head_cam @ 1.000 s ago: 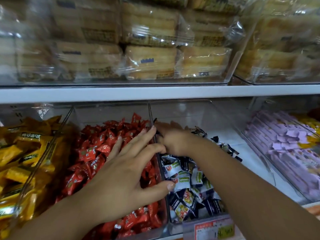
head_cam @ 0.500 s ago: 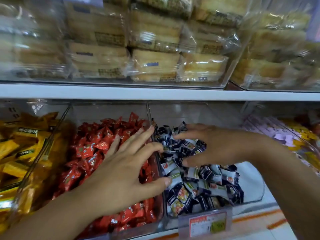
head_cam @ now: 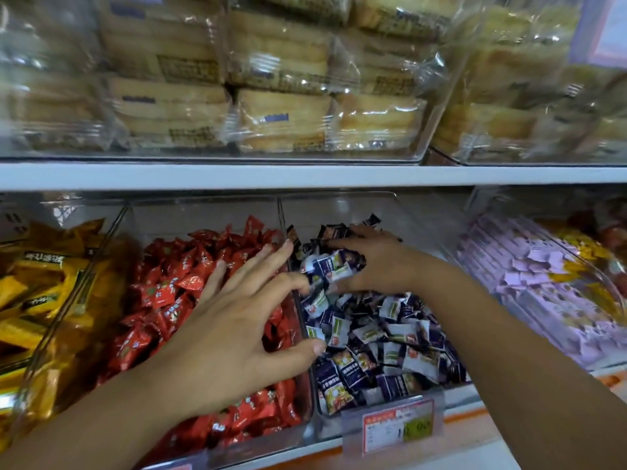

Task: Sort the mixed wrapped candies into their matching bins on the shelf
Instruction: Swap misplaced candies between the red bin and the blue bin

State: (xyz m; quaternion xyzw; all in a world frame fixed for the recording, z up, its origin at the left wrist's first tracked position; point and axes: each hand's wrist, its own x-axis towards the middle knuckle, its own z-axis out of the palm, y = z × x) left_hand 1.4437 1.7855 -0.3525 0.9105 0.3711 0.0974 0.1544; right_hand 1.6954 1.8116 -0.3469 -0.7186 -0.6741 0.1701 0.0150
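Observation:
Red wrapped candies [head_cam: 163, 300] fill a clear bin [head_cam: 291, 435] on the lower shelf. Dark blue wrapped candies [head_cam: 390, 344] fill the clear bin [head_cam: 339, 205] to its right. My left hand [head_cam: 230, 330] lies spread flat over the red candies, fingers straight, thumb reaching across the divider. My right hand [head_cam: 376, 259] sits at the back of the blue bin with its fingers and thumb curled round a clump of blue candies [head_cam: 330, 264].
Yellow wrapped candies [head_cam: 40, 300] sit in the bin at far left. Lilac packets [head_cam: 529, 279] fill the bin at right. A price tag [head_cam: 397, 425] hangs on the blue bin's front. Bagged pastries [head_cam: 281, 117] line the shelf above.
My right hand swung from the blue bin's left rear out to the right, then back toward the rear, gathering blue candies. The left hand stayed spread on the red candies.

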